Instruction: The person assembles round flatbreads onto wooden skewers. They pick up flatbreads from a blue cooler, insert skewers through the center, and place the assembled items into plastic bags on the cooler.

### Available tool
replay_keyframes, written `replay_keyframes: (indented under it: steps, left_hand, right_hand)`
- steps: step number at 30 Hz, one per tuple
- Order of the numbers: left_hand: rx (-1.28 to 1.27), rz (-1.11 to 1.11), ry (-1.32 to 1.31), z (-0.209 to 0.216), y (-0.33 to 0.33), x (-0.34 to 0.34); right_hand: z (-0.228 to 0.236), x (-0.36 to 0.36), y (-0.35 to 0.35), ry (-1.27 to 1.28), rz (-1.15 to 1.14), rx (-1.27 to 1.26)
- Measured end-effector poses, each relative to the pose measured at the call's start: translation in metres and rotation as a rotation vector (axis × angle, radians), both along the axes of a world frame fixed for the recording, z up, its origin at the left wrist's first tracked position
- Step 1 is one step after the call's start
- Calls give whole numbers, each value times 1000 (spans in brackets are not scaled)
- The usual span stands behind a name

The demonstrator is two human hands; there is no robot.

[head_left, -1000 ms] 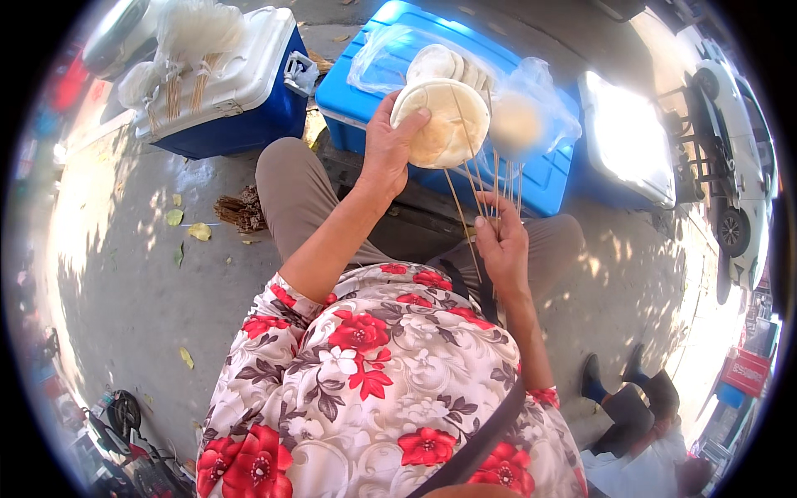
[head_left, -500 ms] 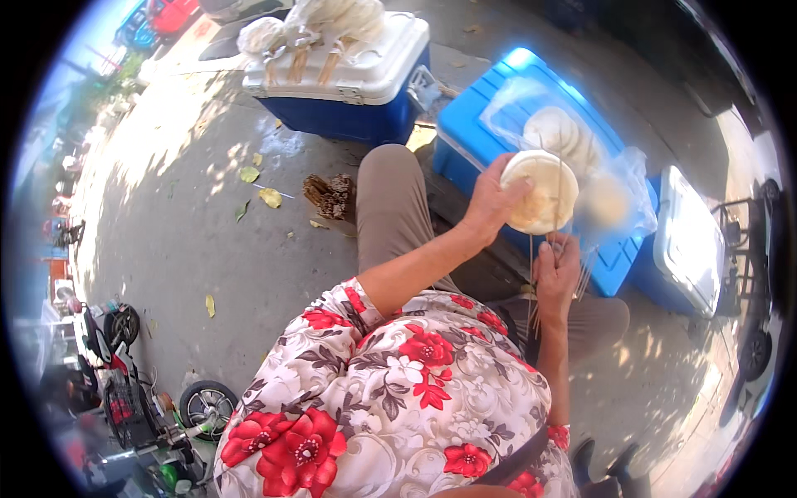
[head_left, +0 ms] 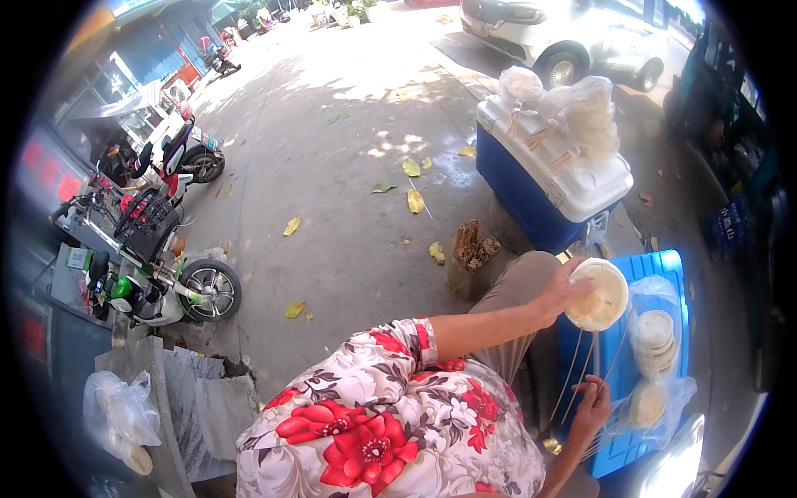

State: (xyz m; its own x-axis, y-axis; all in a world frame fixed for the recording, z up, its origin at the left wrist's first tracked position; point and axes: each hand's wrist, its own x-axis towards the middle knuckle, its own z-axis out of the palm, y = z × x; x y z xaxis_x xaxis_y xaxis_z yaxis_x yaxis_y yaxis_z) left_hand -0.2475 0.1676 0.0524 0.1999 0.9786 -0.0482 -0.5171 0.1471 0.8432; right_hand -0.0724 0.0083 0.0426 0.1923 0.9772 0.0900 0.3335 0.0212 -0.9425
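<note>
View has swung since a second ago: the blue cooler lid (head_left: 664, 274) that filled the top of the earlier pictures now sits at the lower right, and street, scooter (head_left: 158, 274) and a white car (head_left: 573, 37) have come in above. The camera turned; the hands hardly moved relative to the lid.

Left hand (head_left: 564, 295) closed around the edge of a round white disc (head_left: 599, 292), held up just above the near corner of the lid, as before. Right hand (head_left: 591, 405) pinched narrow on a bunch of thin sticks (head_left: 581, 373), their tips fanning up toward the disc. Whether any stick is already in the disc, I cannot tell.

On the lid, inside a clear bag, a stack of more discs (head_left: 654, 334) (another lies lower down in the bag).

Beyond the lid, a second cooler, blue with white top (head_left: 548, 187), carries bagged discs on sticks.

My read: grip on disc and sticks unchanged, so the joining step is still in hand, not finished.
</note>
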Motion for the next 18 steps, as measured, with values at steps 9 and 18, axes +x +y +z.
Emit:
replay_keyframes:
  steps: [9, 18]
  left_hand:
    - [-66, -339, 62, -12, -24, 39]
    - [1198, -402, 796, 3, -62, 105]
  right_hand:
    - [42, -26, -72, 535, 2, -403]
    - [46, 5, -249, 698, -481, -343]
